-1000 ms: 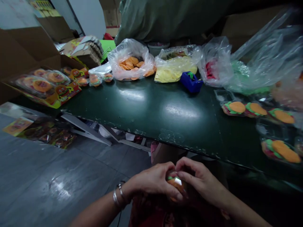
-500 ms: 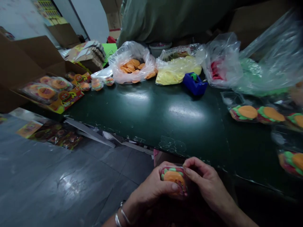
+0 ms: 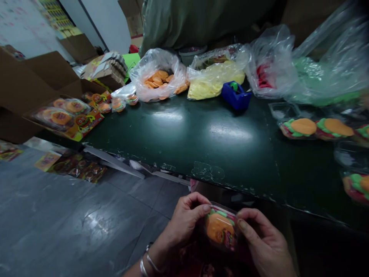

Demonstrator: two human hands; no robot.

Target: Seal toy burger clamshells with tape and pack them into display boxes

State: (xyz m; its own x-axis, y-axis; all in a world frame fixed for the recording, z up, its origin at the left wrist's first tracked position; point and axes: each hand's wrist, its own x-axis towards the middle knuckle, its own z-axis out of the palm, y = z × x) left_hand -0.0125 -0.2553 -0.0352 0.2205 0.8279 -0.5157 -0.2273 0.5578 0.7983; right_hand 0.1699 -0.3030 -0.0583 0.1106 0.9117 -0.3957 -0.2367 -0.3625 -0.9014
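Note:
Between my two hands, just off the table's front edge, is a clear plastic clamshell pack (image 3: 220, 227) holding a burger-shaped candy with an orange bun, green frill and a printed label. My left hand (image 3: 187, 215) pinches its upper left corner between thumb and fingers. At the upper right edge, my right hand (image 3: 262, 238) grips the pack the same way. The pack looks closed and is tilted toward me. Open clamshells with burger candies (image 3: 302, 127) stand on the right of the table.
A dark green table (image 3: 173, 142) spans the view. Along its back are bags of orange pieces (image 3: 158, 79), yellow pieces (image 3: 204, 84) and red pieces (image 3: 266, 77), plus a blue tape dispenser (image 3: 236, 95). A display box (image 3: 83, 125) with packed burgers sits at left.
My left hand has shifted from holding the pack's side, thumb across its front, to pinching its upper corner. The pack has moved slightly right; my right hand has moved right and down.

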